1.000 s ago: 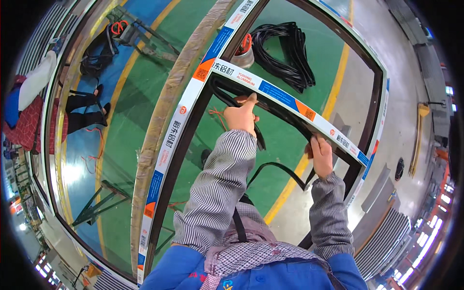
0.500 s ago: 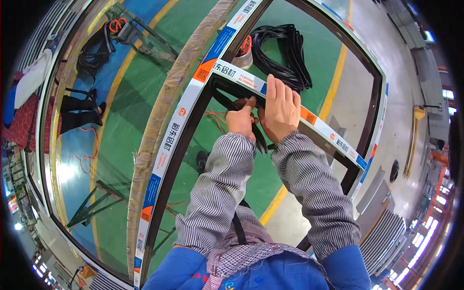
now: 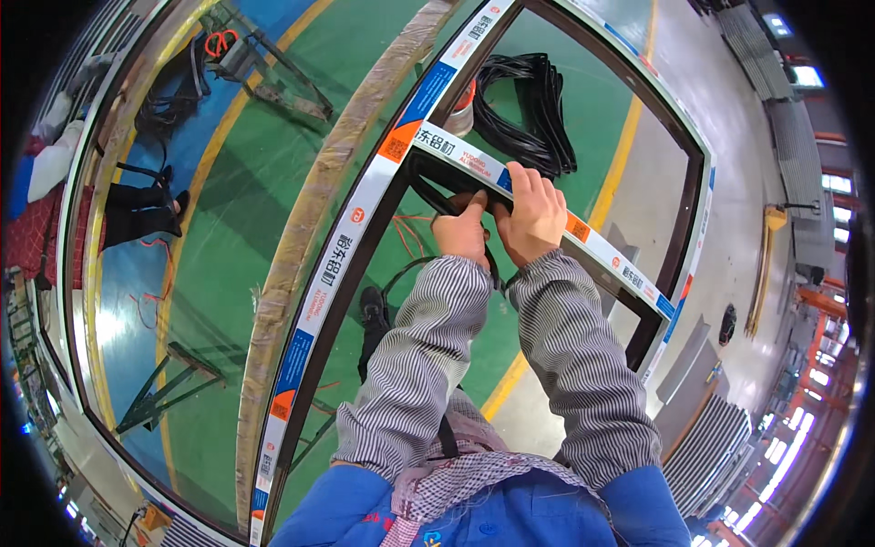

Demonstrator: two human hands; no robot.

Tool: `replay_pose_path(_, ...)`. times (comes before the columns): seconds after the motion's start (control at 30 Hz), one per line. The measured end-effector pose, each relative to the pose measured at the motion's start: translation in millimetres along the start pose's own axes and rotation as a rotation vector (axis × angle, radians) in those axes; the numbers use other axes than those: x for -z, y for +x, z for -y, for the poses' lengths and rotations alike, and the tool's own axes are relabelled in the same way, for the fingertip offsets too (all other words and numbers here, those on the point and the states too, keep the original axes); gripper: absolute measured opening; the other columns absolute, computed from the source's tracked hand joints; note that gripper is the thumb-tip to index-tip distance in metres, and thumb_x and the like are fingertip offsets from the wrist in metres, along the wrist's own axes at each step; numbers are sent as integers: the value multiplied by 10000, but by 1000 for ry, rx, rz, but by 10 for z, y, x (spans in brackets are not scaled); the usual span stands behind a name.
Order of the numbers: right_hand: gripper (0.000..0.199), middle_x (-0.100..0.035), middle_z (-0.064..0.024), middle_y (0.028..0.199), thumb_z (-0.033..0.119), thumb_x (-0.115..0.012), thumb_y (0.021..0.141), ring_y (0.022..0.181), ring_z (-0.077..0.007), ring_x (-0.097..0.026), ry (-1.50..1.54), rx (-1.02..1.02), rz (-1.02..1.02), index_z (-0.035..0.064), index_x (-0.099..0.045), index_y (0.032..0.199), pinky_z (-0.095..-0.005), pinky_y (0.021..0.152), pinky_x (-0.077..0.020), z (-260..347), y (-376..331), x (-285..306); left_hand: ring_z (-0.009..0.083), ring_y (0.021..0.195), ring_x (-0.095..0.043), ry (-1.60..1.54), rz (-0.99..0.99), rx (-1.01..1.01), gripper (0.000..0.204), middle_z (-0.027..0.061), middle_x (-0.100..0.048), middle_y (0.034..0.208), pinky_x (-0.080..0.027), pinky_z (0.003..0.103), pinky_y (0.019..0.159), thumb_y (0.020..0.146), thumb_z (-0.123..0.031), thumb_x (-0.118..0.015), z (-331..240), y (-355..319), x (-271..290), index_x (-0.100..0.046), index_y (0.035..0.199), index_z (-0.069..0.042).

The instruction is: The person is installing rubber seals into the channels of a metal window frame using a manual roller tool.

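A large aluminium window frame [image 3: 314, 296], dark inside and faced with white, blue and orange protective film, lies before me. Its crossbar [image 3: 602, 248] runs under my hands. My left hand [image 3: 463, 230] is closed, pinching a black rubber sealing strip [image 3: 427, 190] at the near side of the crossbar. The strip loops toward the frame's corner and hangs below between my wrists. Right beside it, my right hand [image 3: 532, 217] curls its fingers over the top of the crossbar. Its thumb is on the near side, by the strip; the fingertips are hidden.
Beyond the crossbar, a coil of black strip [image 3: 538, 114] lies on the green floor beside a bucket [image 3: 462, 114]. A long wrapped bar [image 3: 296, 214] runs along the frame's left. Another person [image 3: 137, 214] is at the far left. A metal stand [image 3: 173, 383] is lower left.
My right hand's fingers have bent from raised and straight to curled over the crossbar. My left hand stays at the strip, turned slightly. The view has shifted a little.
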State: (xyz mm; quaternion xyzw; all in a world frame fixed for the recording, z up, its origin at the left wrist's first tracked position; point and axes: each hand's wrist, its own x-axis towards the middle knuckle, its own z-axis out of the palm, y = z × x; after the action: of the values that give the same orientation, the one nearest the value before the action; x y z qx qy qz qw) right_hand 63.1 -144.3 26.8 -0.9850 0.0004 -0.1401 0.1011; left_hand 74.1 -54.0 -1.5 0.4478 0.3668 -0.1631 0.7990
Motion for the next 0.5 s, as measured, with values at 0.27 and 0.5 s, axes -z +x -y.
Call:
replay_pose_path(0.27,720,-512,-105,1079,170,-747,661,982,-290,-512,-179,91,-65,14,-399,1271,-396,837,-403,233,160,-27,66,408,-380,137,175,-32,278,-18,-472,639,-296,226,361,901,-254,-596,-114,-3,400,-489,1030,-33)
replay_pose_path(0.5,585,-528,-94,1009,141,-741,643,924,-284,-522,-25,-46,-20,65,-470,1156,-401,805,-406,323,176,-117,49,402,-320,178,288,-225,594,-11,-413,660,-270,218,355,979,-268,-446,-427,1,711,-127,1464,-142)
